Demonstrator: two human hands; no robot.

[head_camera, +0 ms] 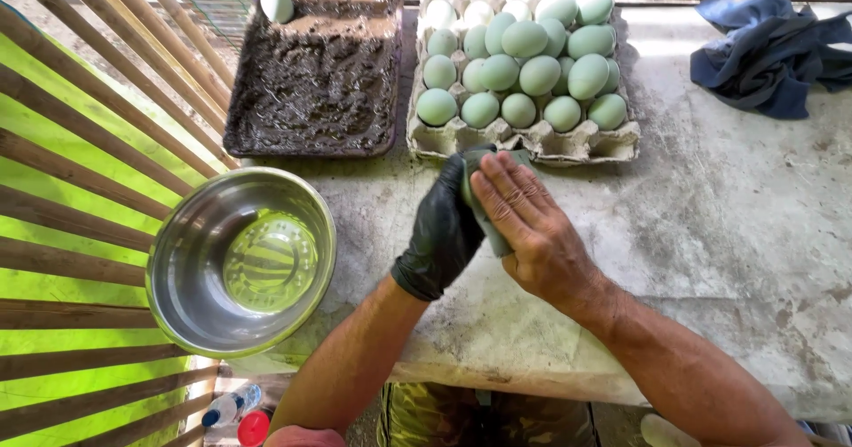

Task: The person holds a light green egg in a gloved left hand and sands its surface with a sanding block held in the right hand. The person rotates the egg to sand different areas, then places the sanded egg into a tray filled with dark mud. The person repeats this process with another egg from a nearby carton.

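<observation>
My left hand wears a black glove and grips something hidden in its palm, just in front of the egg carton. My bare right hand presses a grey-green scouring pad against what the left hand holds. A grey pulp carton behind the hands holds several pale green eggs, stacked in more than one layer. A single pale egg lies at the far corner of a dark tray of mud.
An empty steel bowl sits at the table's left front corner, partly over the edge. A blue cloth lies crumpled at the back right. Wooden slats run along the left side. A small bottle lies on the ground below.
</observation>
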